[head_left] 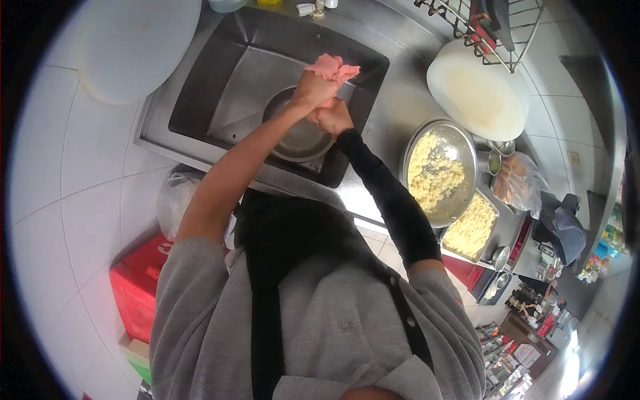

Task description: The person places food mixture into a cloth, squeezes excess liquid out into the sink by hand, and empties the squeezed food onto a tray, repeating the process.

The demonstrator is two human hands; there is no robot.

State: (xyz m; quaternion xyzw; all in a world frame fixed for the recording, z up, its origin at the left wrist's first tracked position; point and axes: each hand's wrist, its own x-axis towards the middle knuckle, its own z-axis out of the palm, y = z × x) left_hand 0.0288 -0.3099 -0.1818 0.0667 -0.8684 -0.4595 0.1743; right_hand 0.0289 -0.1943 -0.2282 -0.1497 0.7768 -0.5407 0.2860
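Note:
Over the sink, both hands grip a pink cloth, one on each side of its bunched middle. My left hand is closed round the cloth, whose loose end spreads out beyond the fist. My right hand, below a black sleeve, is closed on the cloth's other part, close beside the left hand. A round metal bowl sits in the sink beneath the hands and is partly hidden by the forearms.
Right of the sink, a metal bowl holds yellow crumbly food, beside a tray of similar food. A white board and a wire rack are at the upper right. A red crate stands at the lower left.

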